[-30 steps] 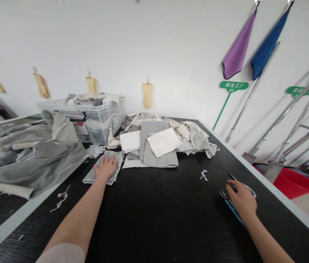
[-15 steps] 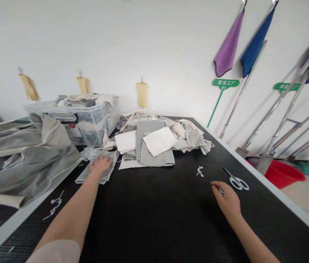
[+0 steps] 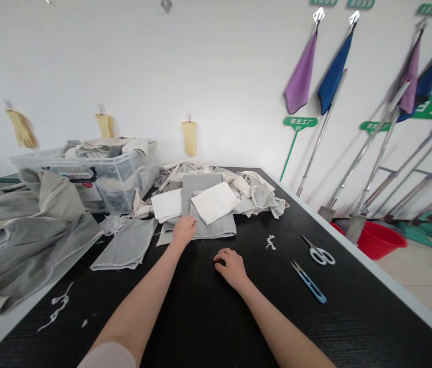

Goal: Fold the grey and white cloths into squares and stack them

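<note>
My left hand (image 3: 185, 231) reaches over the front edge of a stack of folded grey cloths (image 3: 216, 228), touching it, fingers stretched forward and no cloth visibly lifted. A folded white cloth (image 3: 216, 201) lies on top of that stack. My right hand (image 3: 231, 267) hovers at or just above the black table, thumb and loosely bent fingers apart, with nothing in it. To its right rest blue thread snips (image 3: 309, 282) and white-handled scissors (image 3: 318, 253). Left of my left hand is a smaller pile of grey cloths (image 3: 126, 245), lying flat.
A clear plastic bin (image 3: 118, 174) full of cloth stands at the back left, beside a large heap of grey fabric (image 3: 43, 240). Loose cloth pieces (image 3: 257, 197) lie behind the stack. Thread scraps (image 3: 270, 242) dot the black table (image 3: 200, 317). A red bucket (image 3: 380, 240) is beyond its right edge.
My left hand has left the smaller grey pile and moved right to the folded stack. My right hand has let go of the snips, now on the table, and moved left.
</note>
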`<state>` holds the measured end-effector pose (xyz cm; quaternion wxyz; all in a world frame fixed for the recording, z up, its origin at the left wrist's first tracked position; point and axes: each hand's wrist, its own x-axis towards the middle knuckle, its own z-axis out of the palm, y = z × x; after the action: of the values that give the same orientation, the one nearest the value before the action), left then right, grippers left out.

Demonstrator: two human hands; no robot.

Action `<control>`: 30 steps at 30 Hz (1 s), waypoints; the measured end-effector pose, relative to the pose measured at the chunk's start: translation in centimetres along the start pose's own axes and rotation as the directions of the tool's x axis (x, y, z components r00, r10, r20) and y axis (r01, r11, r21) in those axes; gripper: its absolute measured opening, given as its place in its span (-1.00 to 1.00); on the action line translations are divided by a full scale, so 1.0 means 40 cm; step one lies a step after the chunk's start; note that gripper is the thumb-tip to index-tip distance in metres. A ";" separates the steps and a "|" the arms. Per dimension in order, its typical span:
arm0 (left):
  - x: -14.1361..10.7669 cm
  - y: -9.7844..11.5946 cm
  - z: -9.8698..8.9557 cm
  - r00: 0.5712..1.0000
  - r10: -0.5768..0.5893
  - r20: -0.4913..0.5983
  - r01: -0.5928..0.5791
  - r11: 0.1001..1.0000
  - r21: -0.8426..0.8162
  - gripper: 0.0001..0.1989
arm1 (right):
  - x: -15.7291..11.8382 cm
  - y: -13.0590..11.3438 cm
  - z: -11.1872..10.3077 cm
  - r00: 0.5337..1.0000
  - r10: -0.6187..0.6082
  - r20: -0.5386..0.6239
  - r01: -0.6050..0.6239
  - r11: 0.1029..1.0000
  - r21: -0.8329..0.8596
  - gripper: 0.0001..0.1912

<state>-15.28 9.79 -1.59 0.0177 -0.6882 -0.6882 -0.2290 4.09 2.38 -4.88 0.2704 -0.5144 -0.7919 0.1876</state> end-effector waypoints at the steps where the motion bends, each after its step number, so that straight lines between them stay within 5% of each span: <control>1: 0.002 0.021 0.016 0.999 0.034 0.017 -0.034 0.999 -0.012 -0.75 | 0.002 0.004 -0.003 1.000 0.010 0.012 -0.010 1.000 0.001 -0.85; 9: 0.038 0.116 0.120 0.988 0.100 0.114 -0.095 0.994 -0.049 -0.69 | 0.001 0.028 -0.005 1.000 -0.024 0.004 0.024 1.000 0.013 -0.86; 17: 0.063 0.150 0.109 0.996 0.055 0.067 -0.052 0.997 -0.057 -0.68 | 0.007 0.027 -0.010 1.000 -0.002 0.010 0.002 1.000 0.024 -0.87; 23: 0.128 0.163 0.029 1.000 -0.002 -0.031 -0.002 0.994 -0.112 -0.74 | 0.009 0.032 -0.008 1.000 -0.004 -0.027 0.006 0.998 0.056 -0.86; 27: 0.171 0.179 -0.085 0.977 -0.021 -0.210 -0.016 0.985 -0.173 -0.70 | 0.009 0.036 -0.009 0.999 0.000 -0.036 0.003 0.997 0.077 -0.85; 30: 0.181 0.192 -0.191 0.914 -0.080 -0.398 -0.034 0.962 -0.272 -0.71 | 0.007 0.038 -0.009 0.999 0.001 -0.043 0.003 0.995 0.102 -0.84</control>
<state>-10.54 13.60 9.96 0.0621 -0.6134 -0.6394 -0.4594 5.27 3.25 -5.40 0.3134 -0.5033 -0.7756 0.2167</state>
